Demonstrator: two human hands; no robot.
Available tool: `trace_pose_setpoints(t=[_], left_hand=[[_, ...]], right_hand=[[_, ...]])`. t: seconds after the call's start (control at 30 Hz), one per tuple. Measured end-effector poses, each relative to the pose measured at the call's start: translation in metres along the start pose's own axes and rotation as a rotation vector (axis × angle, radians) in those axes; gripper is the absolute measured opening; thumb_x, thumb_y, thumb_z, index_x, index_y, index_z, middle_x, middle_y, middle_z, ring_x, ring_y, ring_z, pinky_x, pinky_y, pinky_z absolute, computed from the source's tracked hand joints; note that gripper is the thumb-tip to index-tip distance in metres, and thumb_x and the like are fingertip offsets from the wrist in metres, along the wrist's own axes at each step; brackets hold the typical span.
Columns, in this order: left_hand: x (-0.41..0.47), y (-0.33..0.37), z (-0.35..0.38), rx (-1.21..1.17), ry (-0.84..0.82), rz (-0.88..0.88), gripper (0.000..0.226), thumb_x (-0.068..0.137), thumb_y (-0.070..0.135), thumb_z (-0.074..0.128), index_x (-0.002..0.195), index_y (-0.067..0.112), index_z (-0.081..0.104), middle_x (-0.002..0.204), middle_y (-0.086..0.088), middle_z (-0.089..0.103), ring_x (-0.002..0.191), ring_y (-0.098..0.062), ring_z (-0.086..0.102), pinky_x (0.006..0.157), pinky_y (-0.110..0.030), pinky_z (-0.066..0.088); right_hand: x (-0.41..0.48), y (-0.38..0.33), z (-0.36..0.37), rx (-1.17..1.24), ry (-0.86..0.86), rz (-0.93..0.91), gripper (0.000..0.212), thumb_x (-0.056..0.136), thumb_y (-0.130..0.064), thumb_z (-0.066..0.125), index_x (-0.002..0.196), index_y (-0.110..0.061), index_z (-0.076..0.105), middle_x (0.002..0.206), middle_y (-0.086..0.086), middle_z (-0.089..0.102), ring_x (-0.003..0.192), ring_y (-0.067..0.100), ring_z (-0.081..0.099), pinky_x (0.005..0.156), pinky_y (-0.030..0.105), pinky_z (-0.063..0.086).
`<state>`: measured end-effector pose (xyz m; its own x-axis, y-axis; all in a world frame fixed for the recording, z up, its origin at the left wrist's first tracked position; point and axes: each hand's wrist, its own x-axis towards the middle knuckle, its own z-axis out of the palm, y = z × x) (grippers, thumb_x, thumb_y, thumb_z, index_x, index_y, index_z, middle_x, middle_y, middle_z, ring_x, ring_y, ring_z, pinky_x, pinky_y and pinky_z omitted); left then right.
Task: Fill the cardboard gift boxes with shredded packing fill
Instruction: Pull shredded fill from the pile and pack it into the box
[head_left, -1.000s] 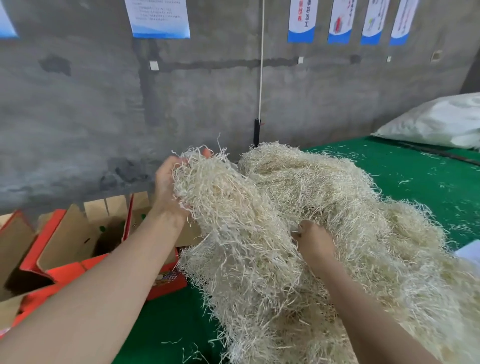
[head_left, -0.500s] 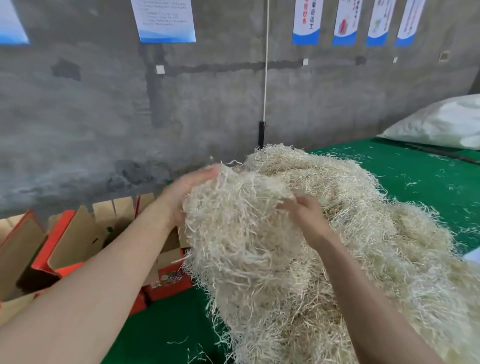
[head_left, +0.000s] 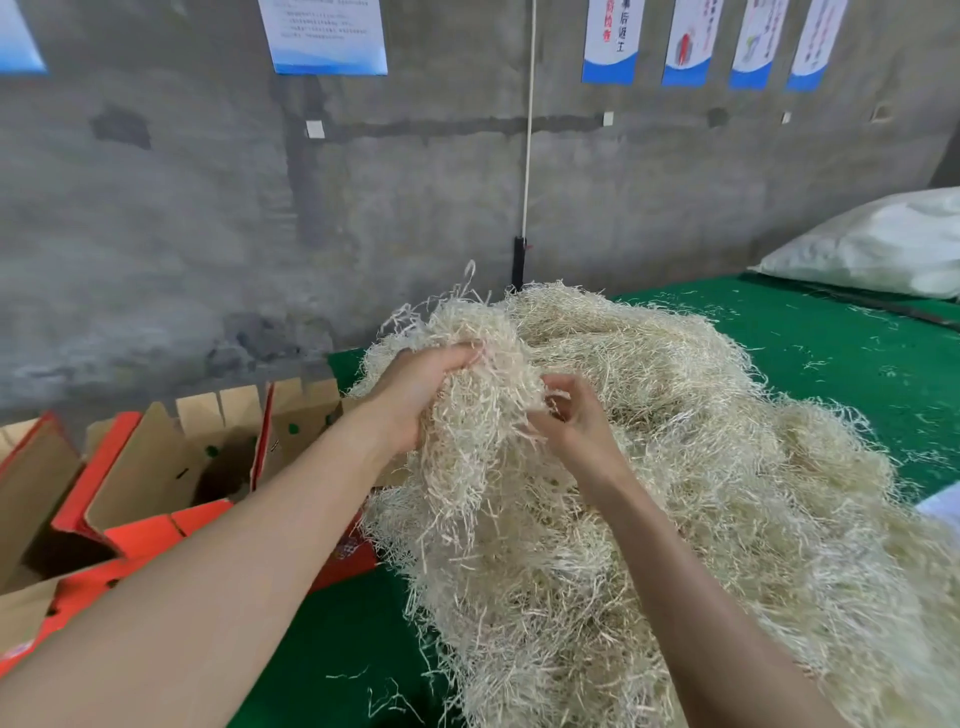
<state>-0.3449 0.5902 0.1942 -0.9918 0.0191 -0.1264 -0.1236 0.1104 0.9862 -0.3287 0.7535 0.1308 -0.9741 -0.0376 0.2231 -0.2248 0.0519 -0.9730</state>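
A large heap of pale shredded packing fill (head_left: 701, 467) lies on the green table (head_left: 831, 343). My left hand (head_left: 415, 395) grips a raised clump of the fill at the heap's left side, fingers curled into the strands. My right hand (head_left: 576, 421) pinches strands of the same clump just to the right, fingers bent. The clump hangs between both hands above the heap. Open cardboard gift boxes (head_left: 171, 467) with red outsides and brown insides stand to the left, below my left forearm.
A grey concrete wall (head_left: 208, 234) with posters runs behind the table. A white sack (head_left: 878, 244) lies at the far right of the table. A white cord (head_left: 529, 130) hangs down the wall. Loose strands dot the green cloth.
Both hands have come closer together on the clump. My left hand dropped slightly and curled into the fill; my right hand rose out of the heap and now pinches strands beside it.
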Motion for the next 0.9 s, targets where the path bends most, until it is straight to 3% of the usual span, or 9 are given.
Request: trace_pose_setpoints(t=[0.17,0.27,0.4,0.5,0.57,0.67,0.77,0.83,0.9], left_hand=[[0.001,0.002,-0.011,-0.276,-0.028,-0.059,0.030,0.081,0.032,0.064,0.104,0.013,0.062,0.098,-0.010,0.071,0.083,-0.025,0.069,0.083,-0.039,0.048],[0.003,0.004,-0.018,-0.428,-0.018,-0.044,0.017,0.086,0.030,0.057,0.088,0.015,0.063,0.071,-0.005,0.073,0.061,-0.020,0.070,0.066,-0.034,0.046],[0.008,0.016,-0.034,-0.638,-0.075,0.145,0.033,0.089,0.029,0.049,0.069,0.018,0.072,0.072,-0.004,0.073,0.067,-0.019,0.071,0.061,-0.030,0.052],[0.007,0.035,-0.046,-0.670,-0.050,0.187,0.028,0.090,0.033,0.050,0.091,0.013,0.069,0.087,-0.009,0.073,0.080,-0.024,0.071,0.064,-0.033,0.054],[0.004,0.038,-0.043,-0.565,-0.037,0.156,0.025,0.090,0.032,0.052,0.093,0.011,0.065,0.083,-0.010,0.073,0.075,-0.024,0.071,0.057,-0.030,0.055],[-0.002,0.032,-0.032,-0.466,-0.071,0.101,0.020,0.089,0.029,0.054,0.091,0.011,0.064,0.078,-0.008,0.073,0.070,-0.022,0.071,0.059,-0.029,0.052],[-0.006,0.030,-0.029,-0.433,-0.105,0.081,0.019,0.087,0.029,0.057,0.092,0.012,0.064,0.079,-0.008,0.073,0.072,-0.022,0.071,0.064,-0.032,0.050],[-0.008,0.032,-0.028,-0.409,-0.136,0.095,0.019,0.081,0.030,0.061,0.089,0.014,0.065,0.079,-0.006,0.074,0.071,-0.021,0.071,0.060,-0.028,0.052],[-0.011,0.035,-0.026,-0.374,-0.156,0.108,0.025,0.070,0.033,0.066,0.087,0.015,0.067,0.080,-0.006,0.074,0.071,-0.021,0.071,0.056,-0.027,0.053]], right_hand=[[0.003,0.023,0.011,-0.332,0.001,-0.090,0.034,0.085,-0.040,0.059,0.111,-0.018,0.051,0.095,-0.014,0.054,0.076,0.001,0.052,0.071,0.019,0.048],[0.006,0.038,0.007,-0.625,0.028,-0.181,0.024,0.090,-0.031,0.052,0.073,-0.014,0.050,0.066,-0.006,0.050,0.051,0.003,0.042,0.053,0.023,0.051],[0.001,0.071,-0.018,-1.020,-0.003,-0.040,0.019,0.091,-0.032,0.046,0.080,-0.017,0.050,0.085,-0.005,0.053,0.062,0.009,0.051,0.069,0.028,0.054],[-0.016,0.094,-0.033,-0.973,-0.056,0.176,0.007,0.088,-0.019,0.051,0.091,-0.014,0.051,0.089,0.000,0.059,0.075,0.017,0.059,0.067,0.023,0.053],[-0.019,0.082,-0.031,-0.861,-0.036,0.130,0.009,0.086,-0.020,0.055,0.092,-0.013,0.053,0.086,0.000,0.060,0.079,0.020,0.063,0.058,0.014,0.046],[-0.016,0.028,-0.024,-0.781,0.005,-0.045,0.036,0.081,-0.047,0.057,0.105,-0.020,0.052,0.091,-0.008,0.058,0.078,0.007,0.059,0.075,0.026,0.052],[-0.015,-0.021,-0.025,-1.028,-0.034,-0.113,0.070,0.068,-0.056,0.066,0.129,-0.038,0.036,0.128,-0.009,0.042,0.122,0.014,0.038,0.110,0.043,0.026],[-0.014,-0.042,-0.023,-1.065,-0.130,-0.110,0.110,0.056,-0.062,0.073,0.143,-0.044,0.008,0.151,-0.010,0.012,0.141,0.020,0.009,0.115,0.047,0.009],[-0.011,-0.050,-0.009,-0.697,-0.279,-0.103,0.138,0.044,-0.062,0.077,0.143,-0.041,-0.018,0.152,-0.018,-0.012,0.142,0.014,-0.007,0.115,0.043,0.003]])
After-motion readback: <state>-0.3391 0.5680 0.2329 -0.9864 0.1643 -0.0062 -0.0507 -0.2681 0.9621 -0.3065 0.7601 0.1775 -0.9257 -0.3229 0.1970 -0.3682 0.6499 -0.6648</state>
